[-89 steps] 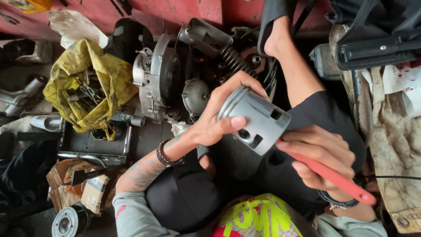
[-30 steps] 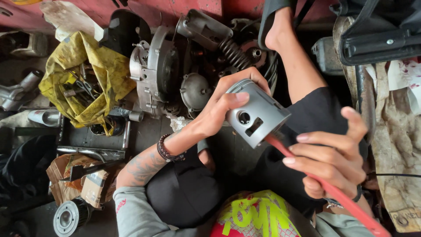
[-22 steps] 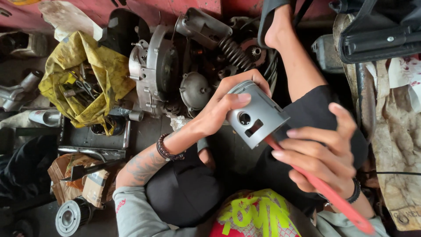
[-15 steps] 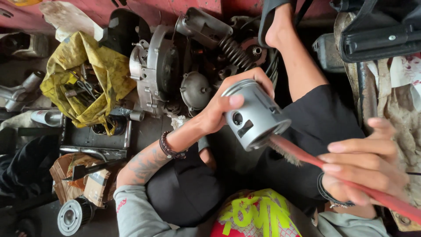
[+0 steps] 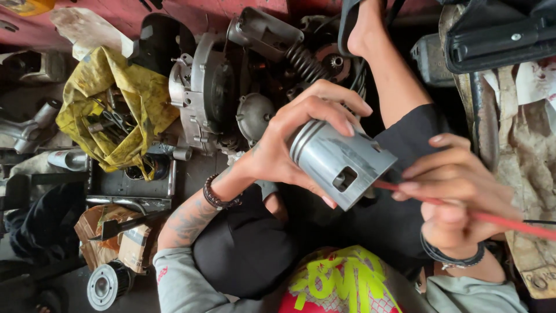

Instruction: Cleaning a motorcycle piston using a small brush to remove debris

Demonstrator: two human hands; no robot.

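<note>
My left hand (image 5: pixel 292 145) grips a grey metal piston (image 5: pixel 341 162) by its ringed crown end, holding it tilted over my lap. My right hand (image 5: pixel 457 200) holds a thin red-handled brush (image 5: pixel 492 219), whose tip reaches the piston's open skirt end. Both wrists wear dark bracelets. My bare leg and foot (image 5: pixel 385 64) stretch upward past the piston.
A dismantled engine block (image 5: pixel 211 93) with a coil spring (image 5: pixel 304 61) lies just beyond my hands. A yellow cloth holding tools (image 5: pixel 116 110) lies at the left, near a torn carton (image 5: pixel 124 243) and a round metal part (image 5: pixel 104 285). Dirty rags (image 5: pixel 533 174) cover the right.
My left hand has turned the piston so its pin hole faces differently. My right hand has moved the red brush back in against the skirt end after pulling away.
</note>
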